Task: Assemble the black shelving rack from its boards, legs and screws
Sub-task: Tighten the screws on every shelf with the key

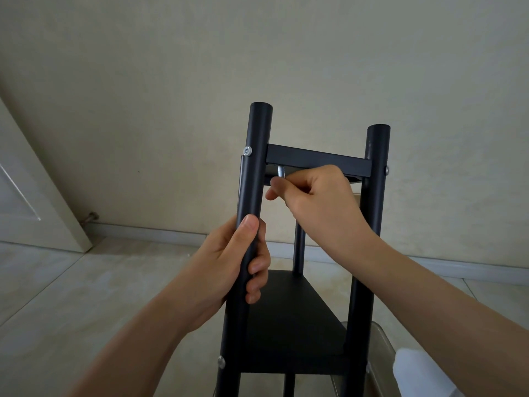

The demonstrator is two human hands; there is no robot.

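Gripping the near-left leg (252,196) of the upright black rack (300,310) with our left hand (229,259), fingers wrapped around it, we pinch a silver hex key (281,173) under the top board (317,160) with our right hand (317,196).

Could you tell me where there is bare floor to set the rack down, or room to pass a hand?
Bare floor lies left of the rack, out to the door and wall. Under the top board it is crowded: the right hand works a silver tool there. The left hand grips the near leg.
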